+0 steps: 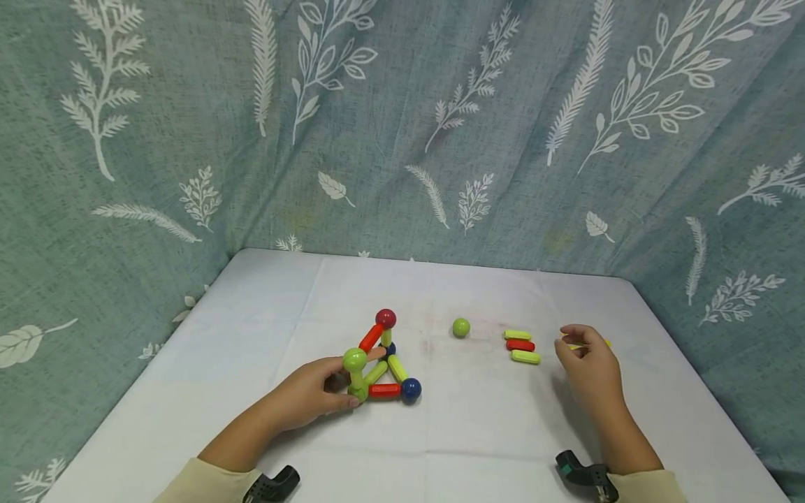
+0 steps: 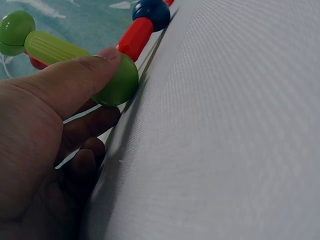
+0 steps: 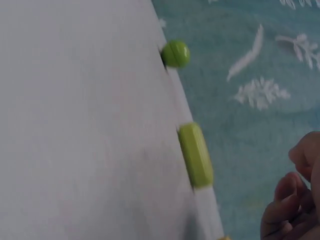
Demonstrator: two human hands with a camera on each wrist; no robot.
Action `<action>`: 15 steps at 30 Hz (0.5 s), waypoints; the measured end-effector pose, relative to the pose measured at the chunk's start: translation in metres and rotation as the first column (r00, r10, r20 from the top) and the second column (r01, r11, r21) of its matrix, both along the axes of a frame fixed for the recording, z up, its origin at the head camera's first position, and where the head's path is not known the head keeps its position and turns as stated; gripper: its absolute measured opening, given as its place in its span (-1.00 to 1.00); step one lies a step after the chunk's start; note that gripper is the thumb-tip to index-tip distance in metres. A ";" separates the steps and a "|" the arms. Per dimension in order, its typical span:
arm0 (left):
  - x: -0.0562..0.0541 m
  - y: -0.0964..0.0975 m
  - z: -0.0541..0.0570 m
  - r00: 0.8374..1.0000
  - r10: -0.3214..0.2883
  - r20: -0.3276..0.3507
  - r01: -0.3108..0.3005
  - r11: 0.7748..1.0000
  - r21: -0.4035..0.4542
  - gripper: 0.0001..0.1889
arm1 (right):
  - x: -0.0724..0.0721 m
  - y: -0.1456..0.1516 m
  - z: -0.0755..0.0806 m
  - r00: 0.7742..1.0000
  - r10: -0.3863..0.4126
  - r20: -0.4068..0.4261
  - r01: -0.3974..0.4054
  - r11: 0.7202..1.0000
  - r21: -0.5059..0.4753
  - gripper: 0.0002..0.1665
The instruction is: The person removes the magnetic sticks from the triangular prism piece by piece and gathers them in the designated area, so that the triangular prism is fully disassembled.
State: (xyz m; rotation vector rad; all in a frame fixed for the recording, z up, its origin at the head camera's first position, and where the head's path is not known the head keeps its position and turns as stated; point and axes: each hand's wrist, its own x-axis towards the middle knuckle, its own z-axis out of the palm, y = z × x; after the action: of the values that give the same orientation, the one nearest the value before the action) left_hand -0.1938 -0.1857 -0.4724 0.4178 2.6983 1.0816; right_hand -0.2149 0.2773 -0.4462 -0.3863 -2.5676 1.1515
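Observation:
My left hand (image 1: 314, 391) grips a ball-and-rod toy frame at its near left corner. In the left wrist view the thumb presses on a green ball (image 2: 122, 82), with the other fingers curled below. From this ball run a red rod (image 1: 384, 390) to a blue ball (image 1: 411, 390) and an upright yellow-green rod to a second green ball (image 1: 355, 360). A red ball (image 1: 386, 318) tops the far corner. My right hand (image 1: 591, 367) hovers at the right with loosely curled fingers and nothing visible between them. Yellow pieces (image 1: 607, 343) lie partly hidden behind it.
A loose green ball (image 1: 461, 327) rests on the white table (image 1: 478, 433), right of the frame. Between it and the right hand lie two yellow-green rods (image 1: 525, 357) and a red rod (image 1: 520, 345). A leaf-patterned cloth (image 1: 402, 140) hangs behind the table and along its sides.

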 end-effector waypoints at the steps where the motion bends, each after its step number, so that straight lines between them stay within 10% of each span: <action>1: 0.000 0.000 0.000 1.000 -0.002 0.004 0.002 1.000 0.007 -0.53 | 0.001 -0.005 0.002 1.000 0.021 0.008 -0.020 1.000 -0.007 -0.62; 7: -0.001 -0.001 0.000 1.000 -0.013 0.016 0.012 0.999 0.042 -0.48 | 0.005 -0.035 0.008 0.978 0.192 0.079 -0.188 0.981 -0.054 -0.65; 15: 0.001 0.002 0.000 1.000 0.018 -0.004 -0.018 1.000 -0.013 -0.58 | 0.018 -0.089 0.007 0.885 0.451 0.116 -0.456 0.890 0.015 -0.76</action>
State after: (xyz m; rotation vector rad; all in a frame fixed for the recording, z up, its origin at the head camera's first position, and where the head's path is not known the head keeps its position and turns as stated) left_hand -0.1929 -0.1833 -0.4721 0.3941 2.7163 1.0685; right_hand -0.1968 0.1883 -0.4394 0.1862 -2.8646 1.2464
